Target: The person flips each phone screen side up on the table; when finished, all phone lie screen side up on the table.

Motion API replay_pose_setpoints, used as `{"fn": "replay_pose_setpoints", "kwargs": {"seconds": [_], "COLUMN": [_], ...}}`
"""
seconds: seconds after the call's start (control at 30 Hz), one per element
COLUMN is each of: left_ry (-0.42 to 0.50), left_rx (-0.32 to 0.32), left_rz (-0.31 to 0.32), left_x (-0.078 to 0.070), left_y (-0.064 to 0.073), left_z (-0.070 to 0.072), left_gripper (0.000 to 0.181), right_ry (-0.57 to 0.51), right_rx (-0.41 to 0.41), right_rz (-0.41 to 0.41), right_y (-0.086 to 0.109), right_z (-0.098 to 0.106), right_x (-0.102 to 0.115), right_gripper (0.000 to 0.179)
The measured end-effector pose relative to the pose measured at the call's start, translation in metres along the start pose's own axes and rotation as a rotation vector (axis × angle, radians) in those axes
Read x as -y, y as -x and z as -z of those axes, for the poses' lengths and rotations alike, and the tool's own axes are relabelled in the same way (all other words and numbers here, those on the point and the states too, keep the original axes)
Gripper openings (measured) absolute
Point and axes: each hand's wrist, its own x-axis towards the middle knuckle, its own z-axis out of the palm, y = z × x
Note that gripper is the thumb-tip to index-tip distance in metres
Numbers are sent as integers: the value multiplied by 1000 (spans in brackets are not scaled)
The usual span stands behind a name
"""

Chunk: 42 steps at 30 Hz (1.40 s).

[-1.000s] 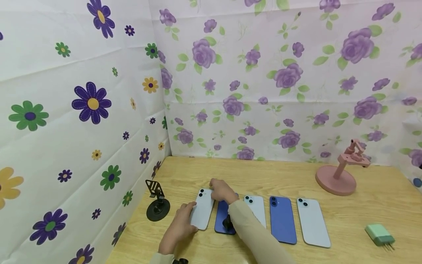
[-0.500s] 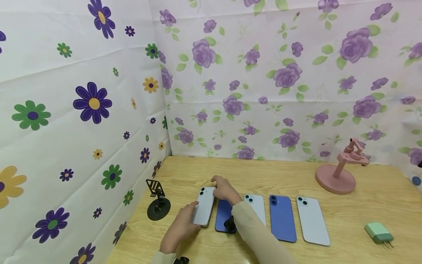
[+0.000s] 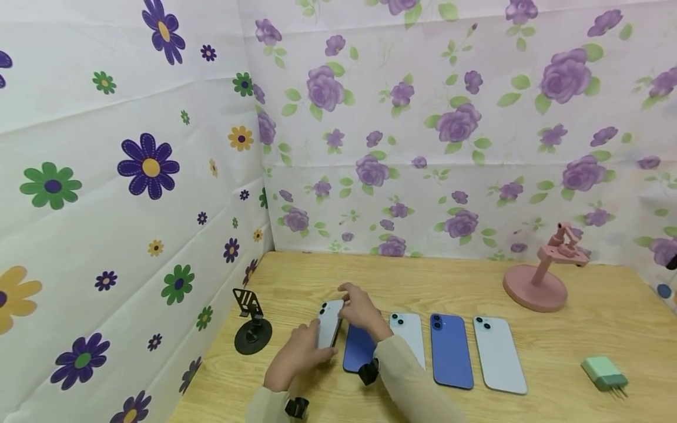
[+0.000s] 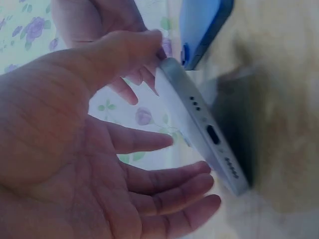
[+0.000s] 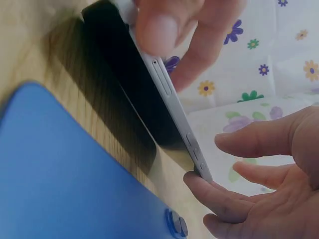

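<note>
Both hands are at a white smartphone, back up, its two camera lenses toward the wall. The phone is tilted, its right long edge raised, so the dark screen side shows in the right wrist view. My left hand holds its near end, thumb at the right corner and fingers along the left side. At the far end, my right hand has its index fingertip hooked on the corner, with the thumb just off the back. A blue smartphone lies beside it, partly under the right forearm.
To the right, a white phone, a blue phone and another white phone lie in a row. A black phone stand stands left, a pink stand back right. A green charger plug lies far right.
The white phone has gone from lying flat to tilted, its right edge lifted. My left hand has shifted forward and right along with it; my right hand stays at the far end.
</note>
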Motion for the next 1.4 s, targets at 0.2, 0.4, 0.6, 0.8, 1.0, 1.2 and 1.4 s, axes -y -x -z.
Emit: {"fn": "replay_pose_setpoints", "kwargs": {"seconds": [0.2,0.4,0.6,0.8,1.0,1.2,1.4], "left_ry": [-11,172,311,360,406,471,524], "left_rx": [45,100,159,142,141,177,168], "left_rz": [24,63,90,103,73,46,20], "left_x": [0,4,10,12,15,15,17], "left_y": [-9,-13,-10,-10,-7,-8,-7], "left_z": [7,17,26,29,31,30,33], "left_gripper": [74,75,74,71,56,46,44], "right_ry": [-139,-247,-303,-305,-286,-235,-211], "right_rx": [-38,-93,-80,-34,8,66,111], "right_rz": [-23,-32,-20,19,17,13,2], "right_y": [9,16,27,30,33,34,34], "right_z": [-5,-11,-17,-23,-32,-37,-35], "right_x": [2,4,2,-4,-4,-5,-3], "right_gripper": [69,74,77,76,80,79,77]}}
